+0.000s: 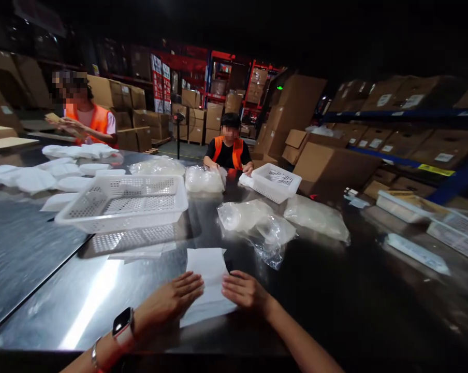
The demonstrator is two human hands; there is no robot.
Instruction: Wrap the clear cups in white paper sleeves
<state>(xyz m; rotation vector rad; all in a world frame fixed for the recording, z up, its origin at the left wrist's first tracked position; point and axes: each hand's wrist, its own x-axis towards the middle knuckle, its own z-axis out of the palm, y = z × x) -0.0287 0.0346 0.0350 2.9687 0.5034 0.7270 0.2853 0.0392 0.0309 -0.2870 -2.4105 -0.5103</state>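
A white paper sheet (208, 264) lies on the shiny metal table (141, 305), its long side pointing away from me. My left hand (179, 292) rests flat at its left edge, fingers stretched out over the paper. From the other side my right hand (247, 292) touches the right edge, its fingers also extended and lying flat. Neither hand grips anything. Beyond the sheet are clear plastic bags (253, 217) with whitish contents. A white perforated basket (141, 224) stands to the far left of my hands.
Several white wrapped pieces (35, 176) lie at the back left. A second basket (276, 181) stands near a seated co-worker in an orange vest (237, 153). Another co-worker (90, 124) holds something at the left. A white packet (416, 252) and trays (403, 207) lie right; cardboard boxes surround the table.
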